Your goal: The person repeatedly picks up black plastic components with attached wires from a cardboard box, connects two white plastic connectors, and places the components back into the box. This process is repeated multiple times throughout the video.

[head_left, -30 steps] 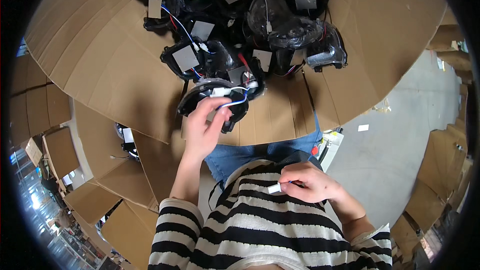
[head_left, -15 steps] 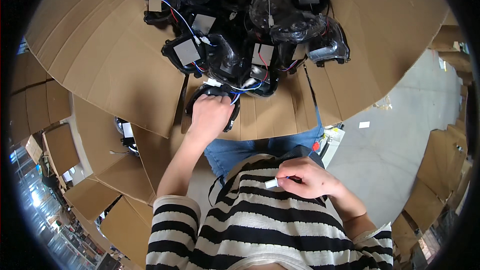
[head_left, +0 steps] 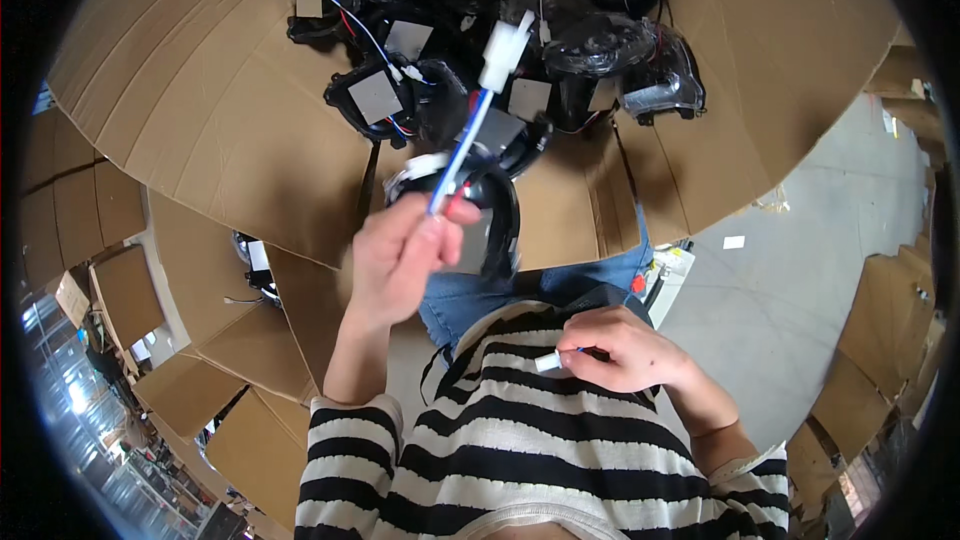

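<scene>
My left hand [head_left: 403,262] is raised and pinches a blue and white wire [head_left: 460,155] that ends in a white plastic connector [head_left: 503,42] pointing up. Just below and behind that hand lies a black round lamp housing [head_left: 492,210] on flattened cardboard [head_left: 210,110]. My right hand [head_left: 618,350] rests against my striped shirt and is closed on a small white connector [head_left: 547,362] with a short blue wire.
A heap of black lamp housings [head_left: 520,30] with grey square tags and red and blue wires covers the far cardboard. Folded cardboard boxes [head_left: 110,290] stand at the left. Grey concrete floor [head_left: 800,270] lies to the right, with a small white scrap on it.
My left hand has pulled back from the lamp pile and lifted, now holding the wire with its white connector upright. My right hand has stayed at my chest.
</scene>
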`<state>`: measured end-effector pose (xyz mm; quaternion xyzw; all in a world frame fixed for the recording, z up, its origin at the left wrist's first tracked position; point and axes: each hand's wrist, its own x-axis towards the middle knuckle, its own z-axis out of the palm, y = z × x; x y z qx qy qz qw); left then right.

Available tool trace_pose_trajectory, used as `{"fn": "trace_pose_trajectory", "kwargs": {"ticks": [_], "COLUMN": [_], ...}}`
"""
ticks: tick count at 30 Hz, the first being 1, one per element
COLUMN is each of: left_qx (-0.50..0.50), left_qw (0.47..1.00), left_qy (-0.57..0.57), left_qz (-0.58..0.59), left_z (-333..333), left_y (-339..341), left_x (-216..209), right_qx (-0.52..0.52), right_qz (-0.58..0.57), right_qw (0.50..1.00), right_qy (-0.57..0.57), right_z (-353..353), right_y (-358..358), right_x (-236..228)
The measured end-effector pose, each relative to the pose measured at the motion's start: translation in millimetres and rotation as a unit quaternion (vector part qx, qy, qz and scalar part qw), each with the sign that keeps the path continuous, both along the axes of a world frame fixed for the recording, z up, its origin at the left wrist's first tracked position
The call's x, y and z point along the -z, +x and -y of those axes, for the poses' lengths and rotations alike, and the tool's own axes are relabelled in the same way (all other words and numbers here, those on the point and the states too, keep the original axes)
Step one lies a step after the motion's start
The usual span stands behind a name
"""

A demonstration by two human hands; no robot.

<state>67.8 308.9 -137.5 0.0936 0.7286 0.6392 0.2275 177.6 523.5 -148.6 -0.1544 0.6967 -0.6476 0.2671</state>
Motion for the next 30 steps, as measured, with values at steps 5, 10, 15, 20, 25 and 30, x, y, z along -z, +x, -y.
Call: {"fn": "trace_pose_trajectory", "kwargs": {"ticks": [5, 10, 15, 20, 25, 30], "left_qx": [-0.020, 0.009, 0.092, 0.091, 0.208, 0.322], "left_qw": [0.996, 0.998, 0.992, 0.994, 0.972, 0.932], "left_qy": [-0.066, -0.041, -0.059, 0.002, 0.084, 0.167], "left_qz": [0.058, 0.055, -0.060, -0.066, -0.075, 0.006], "left_z": [1.7, -3.0, -7.5, -16.3, -10.0, -8.3], "left_y": [-9.4, -2.4, -4.6, 9.1, 7.2, 1.7], "left_x": [32.7, 16.7, 8.4, 13.8, 12.9, 17.2], "right_qx": [0.000, 0.008, 0.052, 0.112, 0.157, 0.133], "right_qz": [-0.005, -0.018, -0.033, -0.046, -0.045, -0.079], "right_qw": [1.000, 1.000, 0.998, 0.993, 0.986, 0.988], "right_qy": [-0.018, -0.005, -0.012, 0.016, 0.035, 0.019], "right_z": [3.2, 4.5, 4.0, -3.2, -27.1, -28.5], "right_y": [2.7, -2.6, -9.1, -17.6, -24.4, -35.3], "right_x": [-3.5, -2.5, -13.7, -24.3, -30.9, -33.0]}}
